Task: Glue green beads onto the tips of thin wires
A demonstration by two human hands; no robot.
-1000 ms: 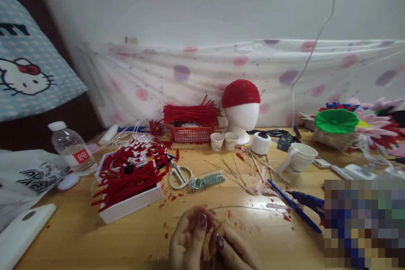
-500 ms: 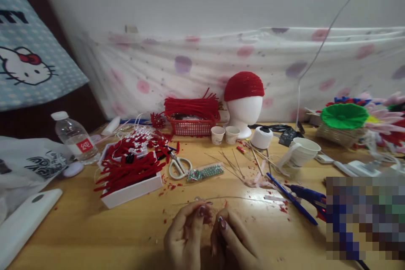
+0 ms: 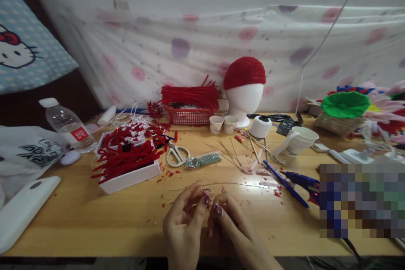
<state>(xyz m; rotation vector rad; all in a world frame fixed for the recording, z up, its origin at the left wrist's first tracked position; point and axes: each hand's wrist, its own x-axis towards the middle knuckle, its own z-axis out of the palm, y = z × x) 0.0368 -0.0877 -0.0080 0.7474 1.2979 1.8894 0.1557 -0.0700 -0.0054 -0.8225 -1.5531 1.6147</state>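
Observation:
My left hand (image 3: 185, 219) and my right hand (image 3: 232, 223) meet above the front of the wooden table (image 3: 95, 219), fingertips pinched together on a thin wire (image 3: 234, 184) that runs off to the right. Something small and red seems to sit between the fingertips; I cannot make it out. A white box (image 3: 133, 177) full of red pipe cleaners and pearl beads lies to the left. White scissors (image 3: 177, 155) and a packet of green beads (image 3: 203, 160) lie just beyond my hands.
A foam head with a red cap (image 3: 244, 88), a red basket (image 3: 190, 116), two small paper cups (image 3: 223, 124), a white thread spool (image 3: 260, 126) and a larger cup (image 3: 300, 140) stand at the back. Blue pliers (image 3: 297, 181) lie right. A water bottle (image 3: 68, 126) stands left.
The view has tilted down, so both hands show more fully. The fingertips stay pinched on the wire and have shifted slightly against each other.

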